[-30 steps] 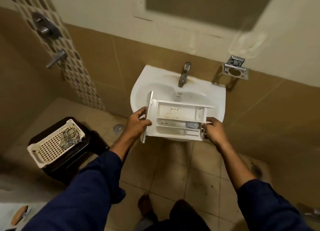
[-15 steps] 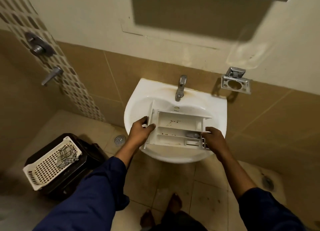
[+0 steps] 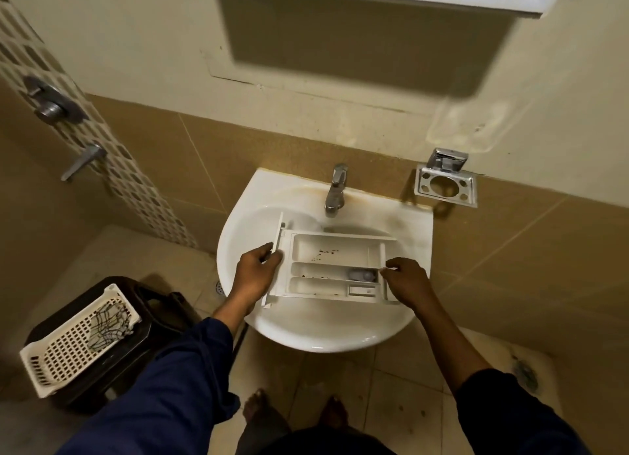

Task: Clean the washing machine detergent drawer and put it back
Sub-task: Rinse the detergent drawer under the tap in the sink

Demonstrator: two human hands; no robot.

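The white detergent drawer (image 3: pixel 326 267) lies level over the bowl of the white wall sink (image 3: pixel 306 332), its compartments facing up. Dark specks of dirt dot the large compartment, and a grey insert sits in the narrow middle one. My left hand (image 3: pixel 253 275) grips the drawer's front panel at its left end. My right hand (image 3: pixel 406 281) holds the right end, fingers curled over the edge. The chrome tap (image 3: pixel 336 190) stands just behind the drawer; no water runs from it.
A white slotted basket (image 3: pixel 71 342) with a cloth in it rests on a dark stool at the lower left. A chrome holder (image 3: pixel 446 182) is fixed to the wall right of the sink. Shower valves (image 3: pixel 51 102) are on the left wall. My bare feet stand on tiled floor.
I have stepped closer to the sink. The drawer has moved forward from in front of the sink's rim to over the bowl, under the tap. Both hands kept their grip.
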